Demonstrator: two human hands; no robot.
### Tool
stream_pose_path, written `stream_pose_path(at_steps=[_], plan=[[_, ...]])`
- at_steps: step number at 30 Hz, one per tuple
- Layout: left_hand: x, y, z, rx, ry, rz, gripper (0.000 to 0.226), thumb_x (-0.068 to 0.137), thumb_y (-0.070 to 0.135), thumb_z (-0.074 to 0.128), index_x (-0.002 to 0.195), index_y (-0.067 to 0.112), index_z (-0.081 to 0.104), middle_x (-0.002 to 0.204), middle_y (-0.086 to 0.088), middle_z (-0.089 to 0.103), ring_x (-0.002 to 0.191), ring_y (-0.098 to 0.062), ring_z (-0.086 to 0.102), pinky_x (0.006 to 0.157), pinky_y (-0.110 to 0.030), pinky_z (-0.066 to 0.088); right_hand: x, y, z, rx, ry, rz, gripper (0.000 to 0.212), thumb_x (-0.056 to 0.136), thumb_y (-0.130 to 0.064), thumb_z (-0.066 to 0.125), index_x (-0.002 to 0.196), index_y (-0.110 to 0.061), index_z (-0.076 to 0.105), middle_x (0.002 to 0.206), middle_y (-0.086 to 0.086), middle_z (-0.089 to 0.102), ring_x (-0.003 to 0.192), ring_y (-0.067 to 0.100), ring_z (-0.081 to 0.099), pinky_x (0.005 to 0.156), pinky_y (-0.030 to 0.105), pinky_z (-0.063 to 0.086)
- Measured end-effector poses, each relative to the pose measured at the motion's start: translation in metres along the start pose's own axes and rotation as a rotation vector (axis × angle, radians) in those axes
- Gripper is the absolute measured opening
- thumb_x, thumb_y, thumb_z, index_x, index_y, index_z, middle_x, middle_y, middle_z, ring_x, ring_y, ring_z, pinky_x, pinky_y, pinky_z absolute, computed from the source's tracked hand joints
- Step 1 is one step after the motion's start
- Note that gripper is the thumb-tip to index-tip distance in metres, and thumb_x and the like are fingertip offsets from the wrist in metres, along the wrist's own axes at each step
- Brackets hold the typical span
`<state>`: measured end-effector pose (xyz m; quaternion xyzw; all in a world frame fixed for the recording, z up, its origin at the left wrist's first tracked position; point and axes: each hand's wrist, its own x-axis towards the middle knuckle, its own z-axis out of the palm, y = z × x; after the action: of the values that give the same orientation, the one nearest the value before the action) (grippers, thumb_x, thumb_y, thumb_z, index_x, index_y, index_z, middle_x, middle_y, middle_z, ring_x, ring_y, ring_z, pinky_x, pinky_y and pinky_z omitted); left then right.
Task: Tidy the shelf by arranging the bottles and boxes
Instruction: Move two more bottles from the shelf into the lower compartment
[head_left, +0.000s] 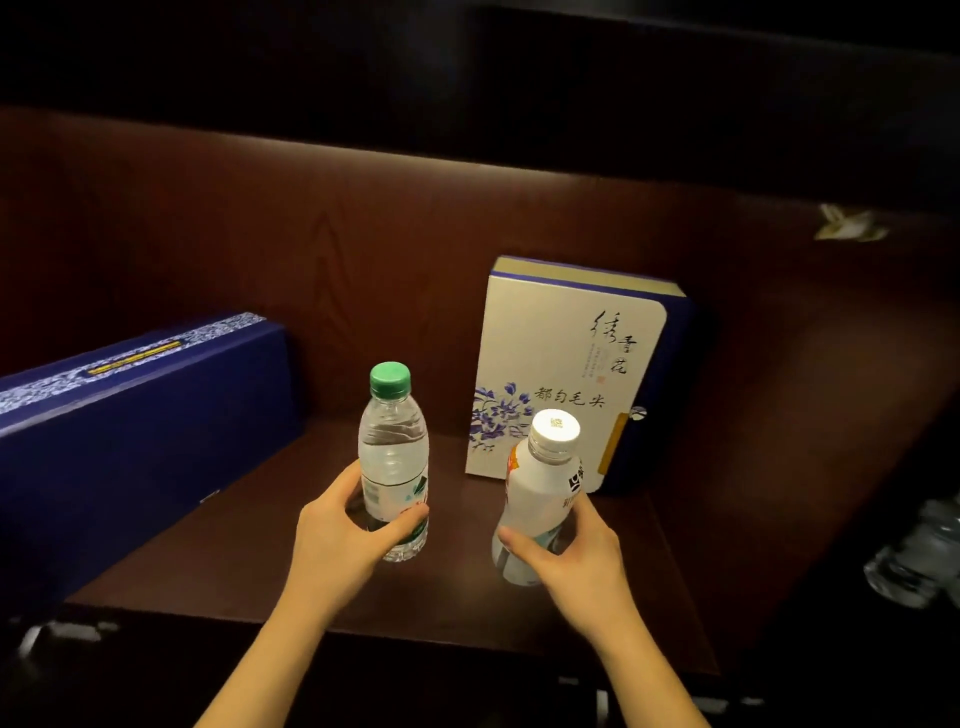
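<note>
Left grip wrapped round clear water bottle with green cap — right grip round white bottle, tilted. Both over dark shelf, between blue box at left and white floral box standing behind.
</note>
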<state>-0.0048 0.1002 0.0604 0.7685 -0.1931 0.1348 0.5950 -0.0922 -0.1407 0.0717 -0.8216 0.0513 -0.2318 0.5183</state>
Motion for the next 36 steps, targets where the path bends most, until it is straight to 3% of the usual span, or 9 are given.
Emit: stream_pose_path(at_steps=[2,6,10,13,17,22,27,32,36], plan=[[0.004,0.016,0.013,-0.033,-0.042,0.047,0.055,0.067,0.036,0.091,0.118,0.038,0.068,0.106,0.021,0.075,0.096,0.000,0.071,0.079,-0.016,0.055,-0.009,-0.007,-0.022,-0.002,0.065,-0.006,0.062,0.064,-0.057,0.086,0.111,-0.070,0.049,0.114,-0.048,0.059,0.107,-0.022,0.056,0.074,0.001,0.047],[0.011,0.048,0.042,-0.104,-0.154,0.146,0.057,0.067,0.034,0.090,0.120,0.038,0.068,0.108,0.021,0.074,0.097,-0.001,0.071,0.079,-0.013,0.054,-0.030,-0.021,-0.067,-0.008,0.177,0.013,0.066,0.061,-0.058,0.085,0.120,-0.048,0.058,0.114,-0.033,0.068,0.106,-0.008,0.065,0.086,0.019,0.056],[0.012,0.081,0.075,-0.146,-0.246,0.236,0.054,0.067,0.036,0.090,0.116,0.038,0.068,0.105,0.020,0.075,0.094,-0.001,0.073,0.076,-0.015,0.056,-0.054,-0.032,-0.112,-0.054,0.284,-0.024,0.064,0.065,-0.052,0.086,0.123,-0.045,0.059,0.115,-0.032,0.068,0.107,-0.008,0.065,0.082,0.009,0.052],[0.009,0.107,0.104,-0.195,-0.319,0.299,0.049,0.068,0.039,0.089,0.112,0.041,0.069,0.104,0.019,0.076,0.092,-0.002,0.073,0.076,-0.019,0.057,-0.075,-0.036,-0.146,-0.065,0.373,-0.022,0.058,0.066,-0.046,0.090,0.117,-0.050,0.062,0.113,-0.031,0.070,0.105,-0.008,0.065,0.081,0.007,0.051],[-0.003,0.137,0.148,-0.253,-0.430,0.374,0.048,0.070,0.048,0.086,0.114,0.044,0.067,0.104,0.020,0.076,0.092,-0.003,0.073,0.075,-0.019,0.057,-0.105,-0.038,-0.191,-0.126,0.478,-0.006,0.054,0.061,-0.059,0.084,0.107,-0.068,0.057,0.111,-0.034,0.069,0.103,-0.009,0.066,0.076,0.011,0.053],[-0.030,0.161,0.202,-0.313,-0.583,0.430,0.054,0.071,0.053,0.085,0.121,0.042,0.065,0.109,0.022,0.074,0.097,-0.002,0.072,0.079,-0.018,0.055,-0.142,-0.028,-0.237,-0.165,0.593,0.040,0.055,0.064,-0.059,0.085,0.110,-0.070,0.055,0.115,-0.034,0.068,0.106,-0.011,0.064,0.078,0.006,0.052],[-0.057,0.179,0.245,-0.345,-0.697,0.461,0.057,0.073,0.056,0.083,0.124,0.044,0.063,0.112,0.027,0.072,0.103,0.001,0.069,0.084,-0.016,0.052,-0.172,-0.016,-0.271,-0.163,0.702,0.095,0.056,0.064,-0.054,0.087,0.110,-0.067,0.058,0.119,-0.031,0.068,0.108,-0.008,0.065,0.083,0.019,0.054],[-0.080,0.189,0.282,-0.368,-0.780,0.434,0.054,0.071,0.055,0.084,0.120,0.043,0.064,0.108,0.027,0.073,0.099,0.003,0.070,0.084,-0.022,0.056,-0.199,-0.008,-0.289,-0.168,0.786,0.138,0.061,0.066,-0.055,0.087,0.120,-0.060,0.058,0.123,-0.028,0.068,0.111,-0.006,0.065,0.085,0.020,0.056],[-0.091,0.189,0.312,-0.356,-0.808,0.397,0.060,0.071,0.058,0.082,0.125,0.040,0.063,0.109,0.030,0.071,0.101,0.006,0.068,0.087,-0.027,0.057,-0.210,0.006,-0.300,-0.143,0.841,0.201,0.073,0.063,-0.061,0.088,0.128,-0.046,0.059,0.125,-0.022,0.069,0.114,0.000,0.065,0.096,0.041,0.056]])
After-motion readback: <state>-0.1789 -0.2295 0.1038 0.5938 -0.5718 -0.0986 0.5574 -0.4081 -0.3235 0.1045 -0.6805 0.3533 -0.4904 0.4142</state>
